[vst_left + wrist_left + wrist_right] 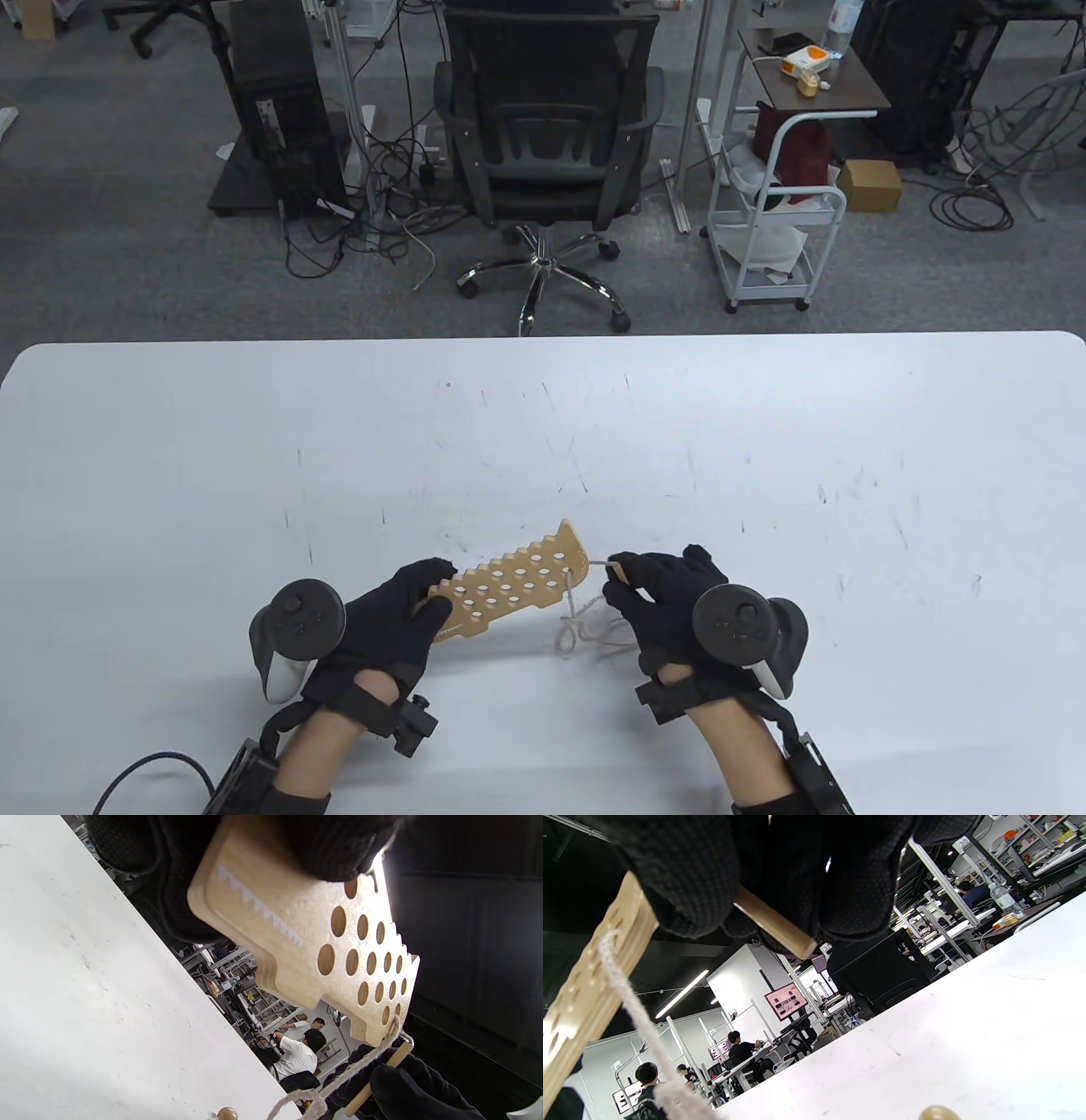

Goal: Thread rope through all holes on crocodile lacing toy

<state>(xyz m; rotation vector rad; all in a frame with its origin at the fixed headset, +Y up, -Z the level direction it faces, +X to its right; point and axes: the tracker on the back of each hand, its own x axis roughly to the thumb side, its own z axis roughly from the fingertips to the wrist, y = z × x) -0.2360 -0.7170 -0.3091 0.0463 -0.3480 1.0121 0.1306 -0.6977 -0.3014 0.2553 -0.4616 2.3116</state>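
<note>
- The left hand (386, 615) grips the head end of the wooden crocodile board (517, 586), held just above the tabletop (764, 441).
- The right hand (657, 594) pinches the wooden needle (375, 1079) beside the tail; the rope (585, 624) trails slack below.
- Risk: the slack loop likely snags or knots during pulling.

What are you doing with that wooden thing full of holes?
A person in black gloves is lacing a toy above the white table. The left hand grips one end of the flat, tan wooden crocodile board, holding it up off the table. The right hand pinches a small wooden needle stick tied to the white rope, right at the board's other end. The rope passes through a hole near that end, and most holes are still empty.
</note>
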